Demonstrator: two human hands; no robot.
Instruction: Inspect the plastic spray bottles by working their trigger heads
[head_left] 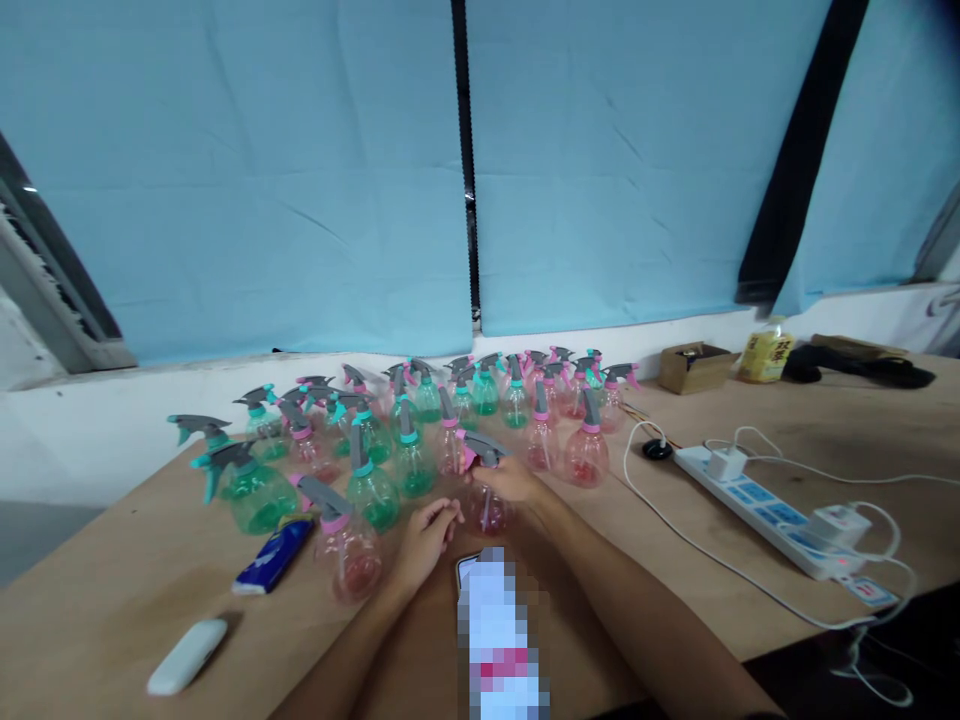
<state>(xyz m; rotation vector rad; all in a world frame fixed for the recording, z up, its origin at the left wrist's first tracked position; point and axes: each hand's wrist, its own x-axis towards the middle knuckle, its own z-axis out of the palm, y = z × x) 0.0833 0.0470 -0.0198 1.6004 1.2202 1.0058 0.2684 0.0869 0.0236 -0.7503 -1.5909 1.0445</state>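
My right hand (516, 482) grips a pink spray bottle (486, 508) by its neck, under the grey trigger head, standing on the wooden table (112, 600). My left hand (427, 540) rests on the table just left of that bottle, fingers curled, holding nothing that I can see. Another pink bottle (346, 555) stands just left of my left hand. Beyond them stand several green and pink spray bottles (409, 440) in a crowd toward the wall.
A blue lighter-like packet (274, 557) and a white oblong object (187, 656) lie at front left. A white power strip (772, 510) with plugs and cables runs along the right. A cardboard box (694, 367) and a yellow bottle (765, 355) sit at the back right. A blurred item (501, 630) lies between my forearms.
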